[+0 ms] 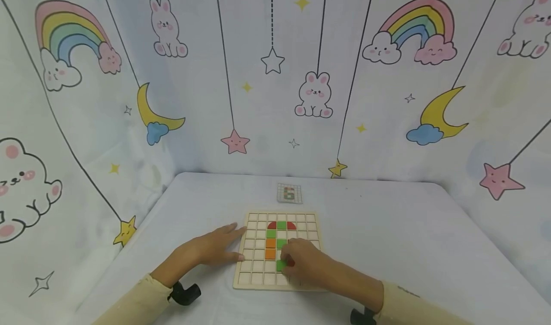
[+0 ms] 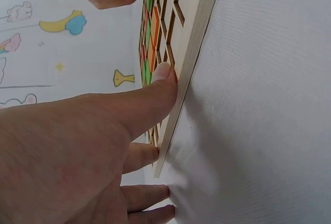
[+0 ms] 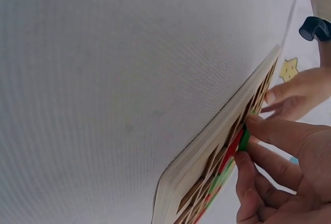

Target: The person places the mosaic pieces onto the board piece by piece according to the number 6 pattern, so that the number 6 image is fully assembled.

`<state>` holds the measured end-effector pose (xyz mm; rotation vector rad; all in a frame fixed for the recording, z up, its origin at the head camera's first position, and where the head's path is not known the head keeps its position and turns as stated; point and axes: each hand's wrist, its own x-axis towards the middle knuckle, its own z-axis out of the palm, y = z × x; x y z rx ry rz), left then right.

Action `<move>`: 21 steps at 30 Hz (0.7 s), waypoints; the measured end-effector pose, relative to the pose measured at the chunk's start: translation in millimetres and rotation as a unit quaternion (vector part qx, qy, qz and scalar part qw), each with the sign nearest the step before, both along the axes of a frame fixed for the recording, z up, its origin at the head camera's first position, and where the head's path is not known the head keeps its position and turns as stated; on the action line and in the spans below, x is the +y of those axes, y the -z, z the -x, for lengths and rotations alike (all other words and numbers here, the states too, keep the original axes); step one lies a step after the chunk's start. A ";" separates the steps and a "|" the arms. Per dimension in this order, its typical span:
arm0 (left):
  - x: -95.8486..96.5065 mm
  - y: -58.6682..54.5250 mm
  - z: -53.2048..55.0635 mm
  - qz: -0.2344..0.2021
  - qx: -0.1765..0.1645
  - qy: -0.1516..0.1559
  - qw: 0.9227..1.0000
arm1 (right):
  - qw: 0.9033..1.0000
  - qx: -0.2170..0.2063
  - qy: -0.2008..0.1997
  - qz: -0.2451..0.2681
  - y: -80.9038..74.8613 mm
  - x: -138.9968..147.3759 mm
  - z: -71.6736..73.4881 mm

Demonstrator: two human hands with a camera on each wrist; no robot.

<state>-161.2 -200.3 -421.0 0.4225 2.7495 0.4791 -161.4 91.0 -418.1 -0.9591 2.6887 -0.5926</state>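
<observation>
A pale wooden grid board (image 1: 255,281) lies flat, with red, green and orange tiles in some of its squares. My left hand (image 1: 217,245) rests at the board's left edge, thumb and a fingertip touching the rim, fingers extended. Over the lower middle squares, my right hand (image 1: 307,263) pinches a green tile (image 3: 244,138) between thumb and finger. That tile is at the board's surface; whether it sits fully in its square, I cannot tell. A red tile (image 3: 231,150) beside it is partly hidden by the right hand in the head view.
Behind the board lies a small card (image 1: 289,193) with a gridded coloured figure. White cloth covers the table (image 1: 387,229), and a printed cloth backdrop (image 1: 275,100) rises around it. A dark wrist mount (image 1: 186,294) sits on the left forearm.
</observation>
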 end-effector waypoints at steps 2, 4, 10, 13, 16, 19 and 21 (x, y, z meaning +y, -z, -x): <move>-0.1 0.0 -0.2 0.000 -0.001 0.000 1.000 | 1.000 -0.007 -0.002 0.003 0.3 0.2 0.8; -0.2 0.5 -0.2 0.001 -0.003 0.001 1.000 | 1.000 -0.008 -0.006 0.008 0.6 0.3 1.3; -0.1 2.0 0.6 -0.002 -0.004 -0.001 1.000 | 0.999 -0.001 -0.027 0.024 0.0 1.1 1.0; 0.1 2.4 1.0 -0.001 -0.003 -0.001 1.000 | 0.999 -0.007 -0.026 0.025 0.2 2.0 0.5; 0.2 2.5 1.3 0.005 -0.002 0.000 1.000 | 0.999 -0.008 -0.025 0.025 0.3 3.0 0.1; 0.2 2.1 2.0 0.008 -0.002 0.001 1.000 | 0.999 0.001 -0.033 0.024 0.3 4.1 -0.6; -0.1 1.9 1.9 0.007 -0.004 0.000 1.000 | 0.999 0.010 -0.039 0.019 0.9 5.5 -1.3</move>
